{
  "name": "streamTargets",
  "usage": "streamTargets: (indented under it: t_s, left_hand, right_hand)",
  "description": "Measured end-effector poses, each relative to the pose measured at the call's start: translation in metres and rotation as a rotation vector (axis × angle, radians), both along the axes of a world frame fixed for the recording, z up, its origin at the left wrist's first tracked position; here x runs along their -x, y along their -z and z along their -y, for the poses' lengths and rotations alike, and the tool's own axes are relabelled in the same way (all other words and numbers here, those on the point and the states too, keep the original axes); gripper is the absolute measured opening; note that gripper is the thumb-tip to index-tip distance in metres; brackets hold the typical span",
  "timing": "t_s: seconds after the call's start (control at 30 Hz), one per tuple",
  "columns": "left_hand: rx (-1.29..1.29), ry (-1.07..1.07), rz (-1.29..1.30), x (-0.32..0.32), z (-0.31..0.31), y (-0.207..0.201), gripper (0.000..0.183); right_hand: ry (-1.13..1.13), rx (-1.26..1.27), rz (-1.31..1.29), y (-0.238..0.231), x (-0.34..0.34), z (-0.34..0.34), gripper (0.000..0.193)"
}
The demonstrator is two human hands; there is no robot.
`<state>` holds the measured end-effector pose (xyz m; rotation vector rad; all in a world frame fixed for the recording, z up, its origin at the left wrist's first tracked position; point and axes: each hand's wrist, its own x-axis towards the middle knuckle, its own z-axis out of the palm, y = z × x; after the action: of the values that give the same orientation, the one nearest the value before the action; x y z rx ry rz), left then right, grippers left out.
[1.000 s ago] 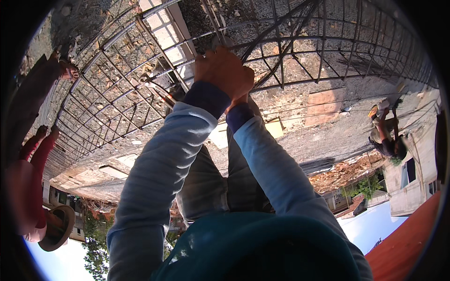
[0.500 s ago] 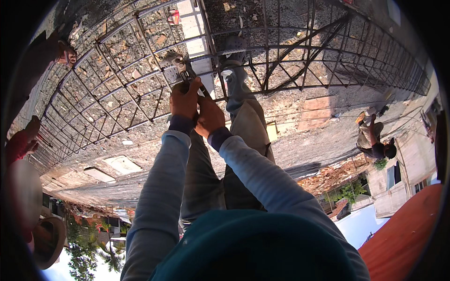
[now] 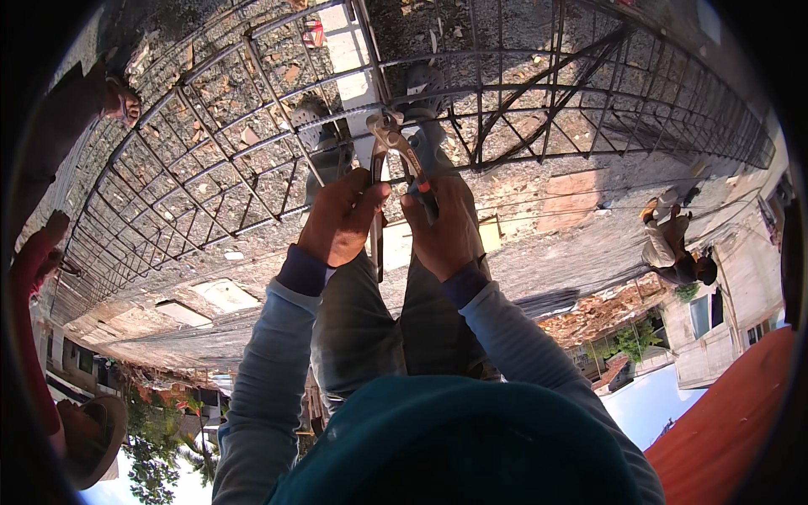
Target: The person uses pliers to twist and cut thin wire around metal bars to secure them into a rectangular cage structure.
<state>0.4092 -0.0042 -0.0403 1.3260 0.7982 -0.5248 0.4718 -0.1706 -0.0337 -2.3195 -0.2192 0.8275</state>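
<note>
My left hand [image 3: 341, 220] is closed round the left handle of a pair of pincers [image 3: 388, 133]. The other handle, orange near its top, is gripped by my right hand [image 3: 446, 225]. The two handles stand spread apart, and the long left one sticks out below my left hand. The metal head lies at a crossing of dark steel bars in a rebar cage [image 3: 480, 87]. Whether its jaws bite on a wire or bar cannot be made out.
The cage stretches across gravelly ground [image 3: 227, 93]. Beneath it runs a pale strip [image 3: 356, 84] near my shoes. At the left are another person's foot [image 3: 123, 103] and a red-sleeved arm [image 3: 40, 252]. Someone crouches at the far right [image 3: 673, 244].
My hands have moved apart and nearer to me, spreading the pincers' handles. The head has shifted right along the bar. At the left, the person in red has moved slightly.
</note>
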Motion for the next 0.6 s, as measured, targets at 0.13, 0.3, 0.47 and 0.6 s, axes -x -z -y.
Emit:
streamTargets:
  t_s: [0.13, 0.3, 0.47, 0.6]
  left_hand:
    - [0.226, 0.034, -0.023, -0.047, 0.015, 0.005, 0.031]
    - [0.341, 0.1, -0.321, -0.109, 0.028, 0.026, 0.03]
    - [0.076, 0.552, 0.207, -0.144, 0.007, 0.061, 0.028]
    - [0.136, 0.637, 0.017, -0.174, 0.009, 0.052, 0.029]
  right_hand:
    - [0.384, -0.175, -0.919, -0.041, -0.043, 0.025, 0.022]
    - [0.959, -0.222, -1.272, -0.053, -0.09, 0.026, 0.021]
    - [1.079, -0.382, -1.383, -0.039, -0.114, 0.03, 0.035]
    - [1.157, -0.48, -1.497, -0.025, -0.12, 0.039, 0.02]
